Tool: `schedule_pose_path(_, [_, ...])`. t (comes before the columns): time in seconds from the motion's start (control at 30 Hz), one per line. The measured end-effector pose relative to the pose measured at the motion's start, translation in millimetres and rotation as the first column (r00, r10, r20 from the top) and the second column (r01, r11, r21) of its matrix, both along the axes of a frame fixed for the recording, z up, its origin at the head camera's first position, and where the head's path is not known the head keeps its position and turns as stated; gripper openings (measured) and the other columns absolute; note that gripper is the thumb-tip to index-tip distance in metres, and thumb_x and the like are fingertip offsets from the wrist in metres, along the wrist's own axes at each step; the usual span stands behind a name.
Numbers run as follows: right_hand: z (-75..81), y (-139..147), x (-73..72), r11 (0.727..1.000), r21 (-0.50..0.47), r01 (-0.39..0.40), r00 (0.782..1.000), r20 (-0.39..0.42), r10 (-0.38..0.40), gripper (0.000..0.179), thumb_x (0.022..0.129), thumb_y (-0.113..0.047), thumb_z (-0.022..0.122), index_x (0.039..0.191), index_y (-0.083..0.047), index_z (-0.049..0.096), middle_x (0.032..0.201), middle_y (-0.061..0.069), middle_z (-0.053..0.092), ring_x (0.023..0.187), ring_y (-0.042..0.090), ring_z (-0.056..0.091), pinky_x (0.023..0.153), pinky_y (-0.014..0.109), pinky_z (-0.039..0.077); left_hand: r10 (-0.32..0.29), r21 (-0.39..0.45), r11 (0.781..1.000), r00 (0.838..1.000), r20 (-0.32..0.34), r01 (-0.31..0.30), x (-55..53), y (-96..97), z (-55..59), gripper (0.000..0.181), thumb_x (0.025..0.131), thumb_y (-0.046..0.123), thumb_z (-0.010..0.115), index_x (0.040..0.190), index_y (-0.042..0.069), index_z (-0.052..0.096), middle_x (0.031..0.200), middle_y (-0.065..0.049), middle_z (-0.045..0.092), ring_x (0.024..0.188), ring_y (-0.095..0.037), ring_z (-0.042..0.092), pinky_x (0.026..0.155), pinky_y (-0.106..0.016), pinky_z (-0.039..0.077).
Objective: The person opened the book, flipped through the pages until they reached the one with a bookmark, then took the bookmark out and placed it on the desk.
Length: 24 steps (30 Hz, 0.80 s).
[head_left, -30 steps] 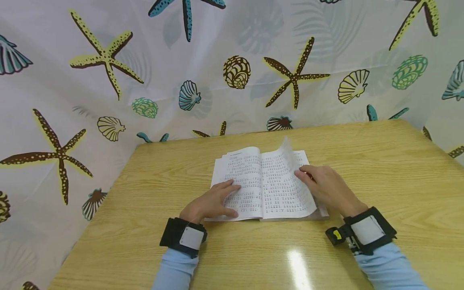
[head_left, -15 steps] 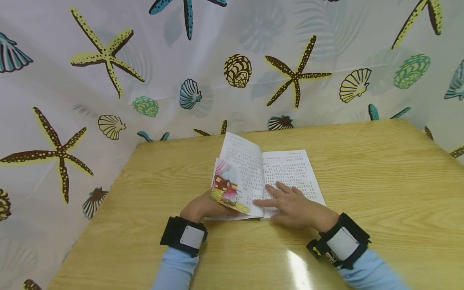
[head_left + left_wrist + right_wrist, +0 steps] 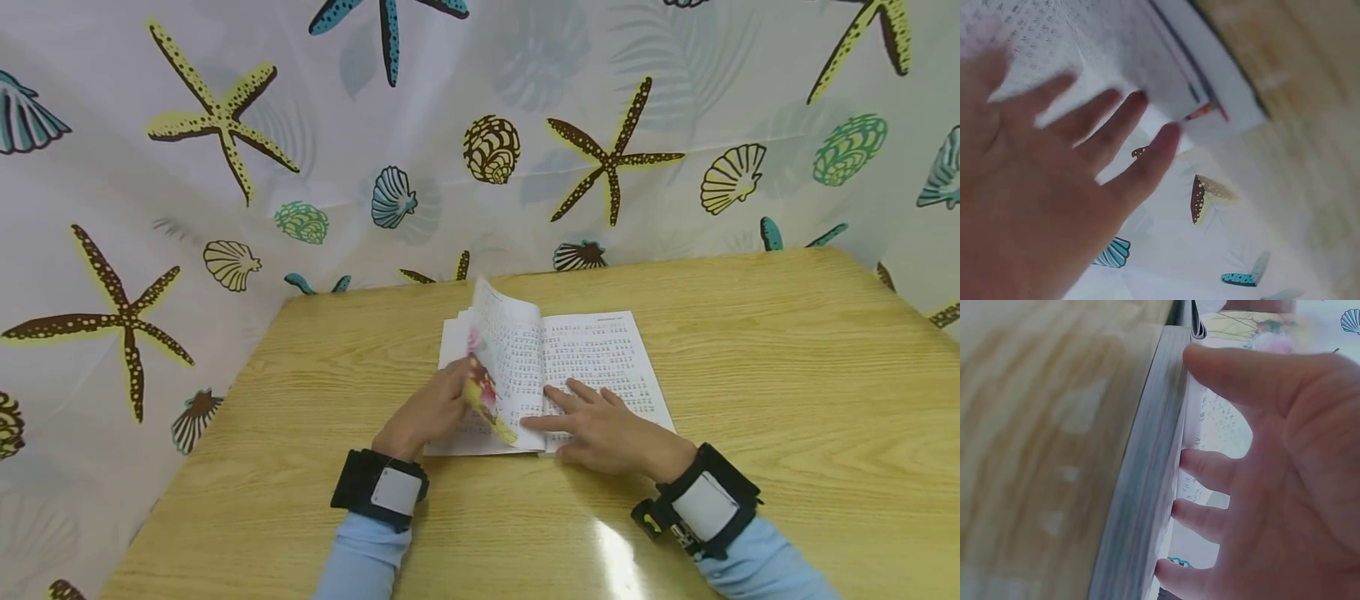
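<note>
An open book (image 3: pixel 607 358) lies on the table with its printed pages facing up. Its left leaf (image 3: pixel 506 333) curves up off the pages beneath, with a coloured picture (image 3: pixel 486 392) near its lower outer corner. My left hand (image 3: pixel 427 414) is at that leaf's outer edge, its fingertips partly hidden behind the paper in the head view. The left wrist view shows the fingers (image 3: pixel 1124 122) spread and fairly straight. My right hand (image 3: pixel 611 429) rests on the right-hand page with fingers spread, the thumb (image 3: pixel 1229 365) close to the gutter.
The book is on a wooden table (image 3: pixel 337 350) with a bright light reflection near the front. Behind it and at the left hangs a white cloth (image 3: pixel 435 83) printed with starfish and shells. Both wrists wear black straps (image 3: pixel 378 492).
My right hand has left the curled right-hand leaf and settled on the page further left. A leaf has swung to the left side; in the last half second it has risen more upright beside my left hand.
</note>
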State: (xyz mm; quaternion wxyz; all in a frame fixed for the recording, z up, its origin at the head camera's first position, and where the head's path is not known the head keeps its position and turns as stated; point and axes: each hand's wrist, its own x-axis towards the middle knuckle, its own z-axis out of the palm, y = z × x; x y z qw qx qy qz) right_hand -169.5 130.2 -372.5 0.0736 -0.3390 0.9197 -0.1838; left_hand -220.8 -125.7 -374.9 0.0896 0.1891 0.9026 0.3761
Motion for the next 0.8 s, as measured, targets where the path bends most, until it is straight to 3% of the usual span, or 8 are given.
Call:
schedule_pose_path(0.1, [0.0,-0.2,0.5,1.000,0.004,0.007,1.000,0.001,-0.007,0.045,0.100,-0.020,0.061,0.144,-0.025,0.060,0.157,0.026,0.036,0.142,0.057,0.027,0.105,0.079,0.022,0.096,-0.007,0.995,0.989,-0.110,-0.098,-1.2,1.0,2.8,0.059,0.111,0.040,0.030,0.160,0.007,0.028,0.163,-0.016,0.029,0.151,-0.033,0.023,0.121,-0.053,0.021])
schedule_pose_path(0.13, [0.1,-0.4,0.7,1.000,0.006,0.011,1.000,0.005,-0.011,0.045,0.100,-0.020,0.061,0.144,-0.025,0.059,0.157,0.026,0.036,0.142,0.056,0.026,0.106,0.079,0.022,0.129,0.012,0.992,0.984,-0.126,-0.129,-1.6,1.4,3.4,0.063,0.111,0.044,0.029,0.161,0.007,0.026,0.165,-0.016,0.026,0.152,-0.034,0.020,0.121,-0.054,0.019])
schedule_pose_path(0.2, [0.3,-0.3,1.0,1.000,0.010,0.012,1.000,0.003,-0.012,0.044,0.100,-0.020,0.061,0.144,-0.025,0.060,0.157,0.025,0.036,0.143,0.056,0.027,0.106,0.079,0.022,0.145,0.040,0.989,0.975,-0.171,-0.140,-3.3,1.1,3.2,0.065,0.110,0.042,0.034,0.161,0.005,0.021,0.166,-0.017,0.021,0.153,-0.034,0.017,0.121,-0.054,0.016])
schedule_pose_path(0.33, [0.4,0.5,1.6,1.000,0.013,0.009,1.000,-0.003,-0.009,0.044,0.101,-0.021,0.062,0.144,-0.026,0.060,0.157,0.025,0.036,0.143,0.056,0.027,0.105,0.079,0.023,0.059,-0.112,0.990,0.973,-0.223,-0.086,-5.9,0.4,0.5,0.079,0.103,0.038,0.056,0.161,0.001,0.017,0.167,-0.020,0.012,0.154,-0.038,0.009,0.121,-0.058,0.012])
schedule_pose_path(0.43, [0.6,1.1,1.8,1.000,0.014,0.007,1.000,-0.005,-0.007,0.044,0.101,-0.022,0.061,0.144,-0.026,0.059,0.157,0.025,0.036,0.143,0.056,0.026,0.105,0.079,0.023,-0.049,-0.292,0.957,0.979,-0.197,-0.010,-6.0,0.2,-1.1,0.086,0.095,0.037,0.071,0.160,0.003,0.027,0.167,-0.021,0.011,0.154,-0.039,0.005,0.120,-0.063,0.008])
schedule_pose_path(0.57, [0.7,1.2,1.7,1.000,0.020,0.001,1.000,-0.011,-0.001,0.044,0.101,-0.022,0.061,0.144,-0.026,0.059,0.157,0.024,0.036,0.143,0.056,0.027,0.105,0.079,0.024,-0.119,-0.398,0.913,0.992,-0.044,0.092,-3.7,1.0,-1.6,0.079,0.089,0.033,0.078,0.155,0.010,0.042,0.167,-0.016,0.020,0.154,-0.035,0.009,0.119,-0.064,0.006])
schedule_pose_path(0.7, [1.1,0.3,1.8,1.000,0.028,0.004,1.000,-0.010,-0.003,0.043,0.101,-0.022,0.061,0.144,-0.026,0.059,0.158,0.024,0.036,0.143,0.055,0.027,0.105,0.079,0.024,-0.110,-0.370,0.920,0.991,0.075,0.130,-1.9,2.3,-2.2,0.075,0.088,0.026,0.080,0.154,0.012,0.046,0.165,-0.013,0.026,0.154,-0.031,0.015,0.120,-0.060,0.013])
schedule_pose_path(0.8, [2.1,-0.7,1.8,0.999,0.033,0.010,1.000,-0.004,-0.009,0.043,0.101,-0.021,0.061,0.144,-0.026,0.060,0.158,0.023,0.036,0.143,0.054,0.027,0.106,0.079,0.024,-0.096,-0.348,0.929,0.991,0.097,0.124,-1.1,2.8,-2.8,0.076,0.088,0.024,0.080,0.154,0.012,0.045,0.166,-0.012,0.026,0.154,-0.030,0.016,0.121,-0.056,0.019])
